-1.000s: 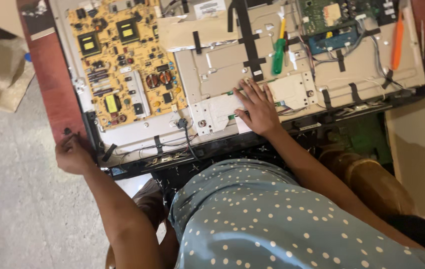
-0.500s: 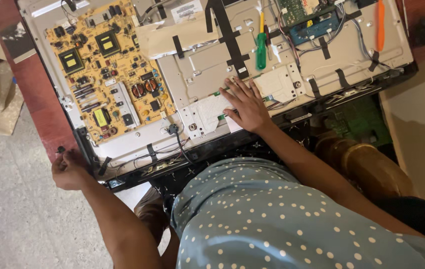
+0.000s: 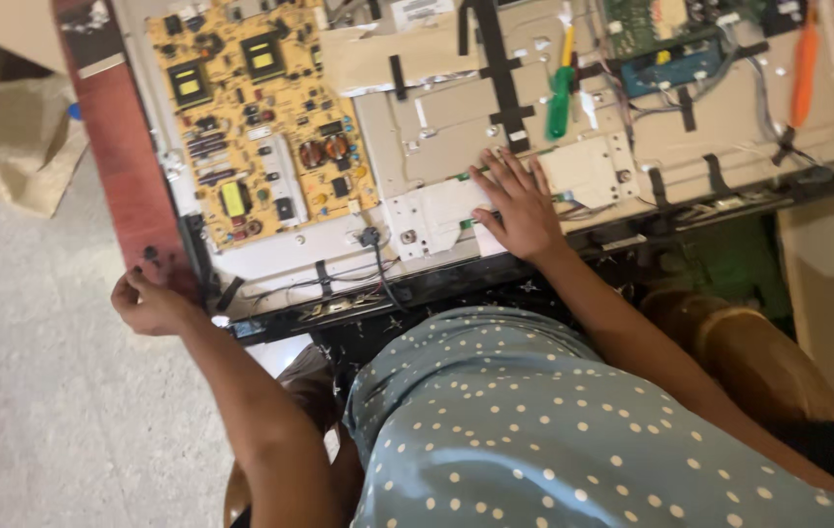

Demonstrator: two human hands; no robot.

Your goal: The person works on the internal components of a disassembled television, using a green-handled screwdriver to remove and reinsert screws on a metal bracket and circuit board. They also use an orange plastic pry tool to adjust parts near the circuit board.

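- The left hand is closed around the near left corner of the opened television, where the dark red frame ends; the fingers are curled on the edge, probably to keep the whole set from sliding
- The right hand lies flat and open on the grey metal back plate, fingers spread, grasping nothing; it presses on a pale cover plate near the lower edge, and I judge it steadies the panel or feels for a connector there
- The television lies face down, its back cover is off, and it fills the far part of the view from left to right; what carries it I cannot tell, since the set hides it
- The yellow circuit board sits on the left part of the panel, well apart from the right hand; a black cable runs from its near edge toward the person
- A green-handled screwdriver rests on the plate just beyond the right hand, within easy reach; an orange-handled tool lies at the far right, near a small green board with wires
- Strips of black tape hold cables flat against the metal
- The person wears a blue dotted garment; the light floor shows at the left, with a cardboard piece lying on it
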